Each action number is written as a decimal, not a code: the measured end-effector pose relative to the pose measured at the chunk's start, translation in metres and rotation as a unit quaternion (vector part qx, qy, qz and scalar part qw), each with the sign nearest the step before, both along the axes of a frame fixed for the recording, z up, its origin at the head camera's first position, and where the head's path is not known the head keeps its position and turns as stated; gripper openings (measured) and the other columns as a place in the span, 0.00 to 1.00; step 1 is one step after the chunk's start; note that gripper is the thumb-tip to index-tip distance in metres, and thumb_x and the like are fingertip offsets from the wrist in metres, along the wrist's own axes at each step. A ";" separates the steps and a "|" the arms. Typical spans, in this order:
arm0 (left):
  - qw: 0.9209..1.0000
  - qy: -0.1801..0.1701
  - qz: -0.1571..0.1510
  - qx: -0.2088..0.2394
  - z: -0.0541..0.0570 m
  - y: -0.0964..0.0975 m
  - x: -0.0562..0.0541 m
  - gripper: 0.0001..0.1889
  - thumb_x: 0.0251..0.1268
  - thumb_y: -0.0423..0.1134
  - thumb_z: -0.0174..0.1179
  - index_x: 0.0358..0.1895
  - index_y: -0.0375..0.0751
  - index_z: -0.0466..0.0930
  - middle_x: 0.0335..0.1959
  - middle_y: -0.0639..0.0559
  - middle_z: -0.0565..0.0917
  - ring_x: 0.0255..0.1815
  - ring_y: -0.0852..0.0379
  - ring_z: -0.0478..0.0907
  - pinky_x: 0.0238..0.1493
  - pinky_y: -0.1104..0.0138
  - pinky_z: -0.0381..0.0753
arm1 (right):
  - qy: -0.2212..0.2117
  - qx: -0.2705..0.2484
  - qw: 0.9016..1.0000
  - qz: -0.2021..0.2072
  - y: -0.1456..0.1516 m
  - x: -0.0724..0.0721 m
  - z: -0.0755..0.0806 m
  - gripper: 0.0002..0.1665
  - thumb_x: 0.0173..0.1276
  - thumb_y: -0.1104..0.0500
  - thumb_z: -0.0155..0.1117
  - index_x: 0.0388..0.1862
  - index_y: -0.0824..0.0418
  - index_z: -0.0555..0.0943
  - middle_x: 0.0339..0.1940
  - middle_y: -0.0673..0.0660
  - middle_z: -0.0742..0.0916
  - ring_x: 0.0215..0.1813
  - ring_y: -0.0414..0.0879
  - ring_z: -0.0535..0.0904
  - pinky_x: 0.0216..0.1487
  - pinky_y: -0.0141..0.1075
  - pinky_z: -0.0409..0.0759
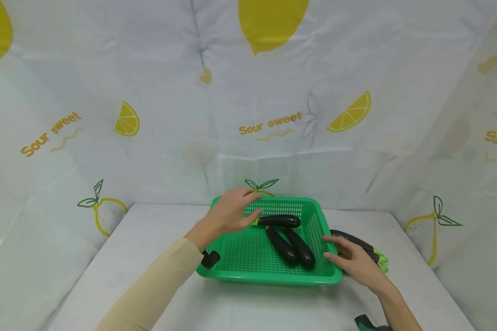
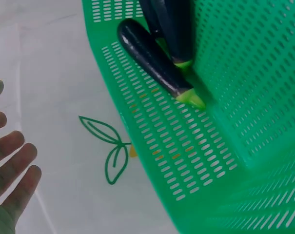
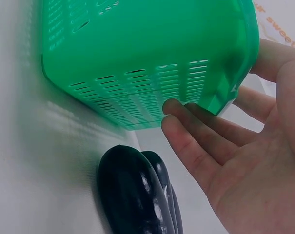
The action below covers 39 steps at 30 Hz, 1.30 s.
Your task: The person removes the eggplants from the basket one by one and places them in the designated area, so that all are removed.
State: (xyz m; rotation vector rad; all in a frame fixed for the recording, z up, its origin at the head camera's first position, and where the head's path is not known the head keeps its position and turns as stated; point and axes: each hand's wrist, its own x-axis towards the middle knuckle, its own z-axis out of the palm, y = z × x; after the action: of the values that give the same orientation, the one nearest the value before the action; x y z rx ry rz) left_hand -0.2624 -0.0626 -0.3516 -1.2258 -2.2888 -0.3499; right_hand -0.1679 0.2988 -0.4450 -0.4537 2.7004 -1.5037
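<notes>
A green plastic basket with slotted walls stands on the table. Inside it lie three dark eggplants: one crosswise at the back and two side by side, of which one is nearer the middle. Over the basket's back left part my left hand hovers with fingers spread and nothing in them. My right hand is at the right rim, its thumb and a finger reaching over the edge. In the right wrist view, other fingers extend along the outer wall, loosely bent; whether they press it is unclear.
More eggplants with green caps lie on the table right of the basket, partly behind my right hand. A white sheet with lemon prints hangs behind and at the sides. The white table extends left of the basket.
</notes>
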 end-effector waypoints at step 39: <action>0.946 -0.156 0.158 -0.237 -0.074 0.062 -0.052 0.28 0.79 0.59 0.48 0.76 0.54 0.67 0.70 0.50 0.72 0.68 0.49 0.71 0.66 0.53 0.72 | -0.042 -0.033 0.999 -0.007 -0.002 0.001 0.001 0.33 0.76 0.51 0.64 0.73 0.65 0.70 0.72 0.71 0.73 0.69 0.70 0.72 0.53 0.31 0.78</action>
State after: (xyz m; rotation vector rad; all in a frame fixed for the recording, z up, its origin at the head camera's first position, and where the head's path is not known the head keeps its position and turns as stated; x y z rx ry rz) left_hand -0.3145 -0.0007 -0.4258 -1.0362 -2.9067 0.1491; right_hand -0.1672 0.2963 -0.4443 -0.3650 2.6029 -1.5835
